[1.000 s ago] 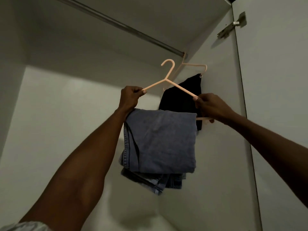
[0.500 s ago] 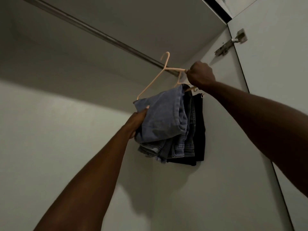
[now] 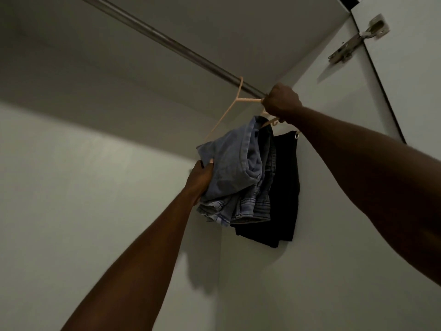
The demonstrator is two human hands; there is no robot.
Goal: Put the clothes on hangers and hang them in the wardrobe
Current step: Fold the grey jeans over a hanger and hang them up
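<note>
Head view: hanging step, pink hanger [image 3: 239,99] hook seemingly over the rail [image 3: 181,47], folded jeans [image 3: 235,173] draped beside a black garment [image 3: 285,187]; right hand [image 3: 281,101] fisted round the hanger arm, left hand [image 3: 199,180] clutching denim; next, confirm hook seated, release both

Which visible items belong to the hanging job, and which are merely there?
Job: peach hanger; blue jeans draped on it; wardrobe rail; left hand holding the jeans; right hand gripping the hanger; black garment already hanging.

Merely there: door hinge.
</note>
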